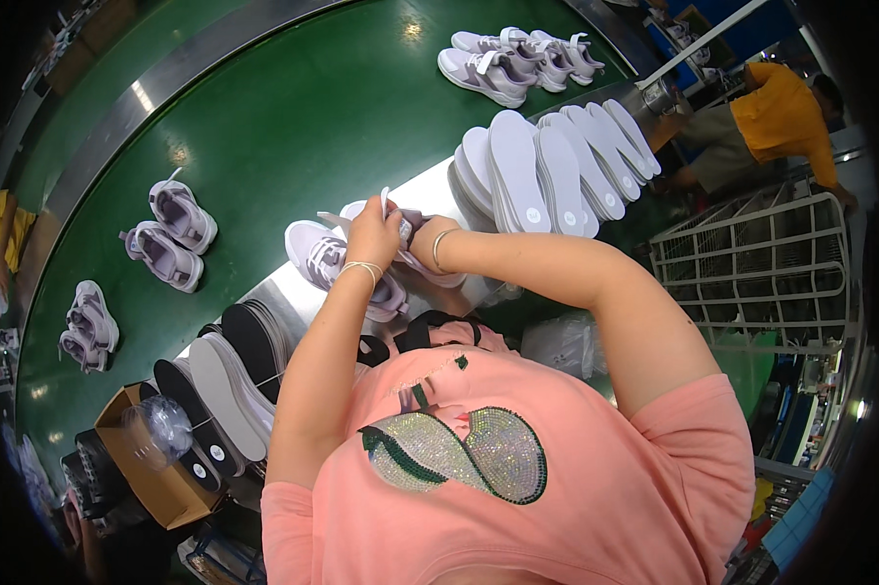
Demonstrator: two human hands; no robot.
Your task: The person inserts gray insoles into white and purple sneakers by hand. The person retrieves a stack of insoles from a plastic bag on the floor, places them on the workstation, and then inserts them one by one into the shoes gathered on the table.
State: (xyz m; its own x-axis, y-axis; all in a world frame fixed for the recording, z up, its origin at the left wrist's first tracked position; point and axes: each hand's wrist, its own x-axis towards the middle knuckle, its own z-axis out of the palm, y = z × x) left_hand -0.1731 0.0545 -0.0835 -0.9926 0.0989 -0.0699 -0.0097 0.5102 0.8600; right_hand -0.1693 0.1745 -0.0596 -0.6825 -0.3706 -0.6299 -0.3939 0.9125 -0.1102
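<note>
At the bench's near metal edge, my left hand (372,234) is closed on the upper part of a pale lilac sneaker (447,277). A white strap or tab sticks up by its fingers. My right hand (433,244) reaches into the same sneaker's opening from the right, its fingers hidden inside. Just left of my hands another lilac sneaker (312,249) with white laces rests on the metal edge, partly behind my left wrist.
Stacked white insoles (517,175) stand right of my hands; grey and black insoles (227,385) lie left. More sneakers (171,229) sit on the green belt (293,117). A cardboard box (147,468) is at lower left, a wire rack (751,263) at right. Co-workers in yellow (781,112) are nearby.
</note>
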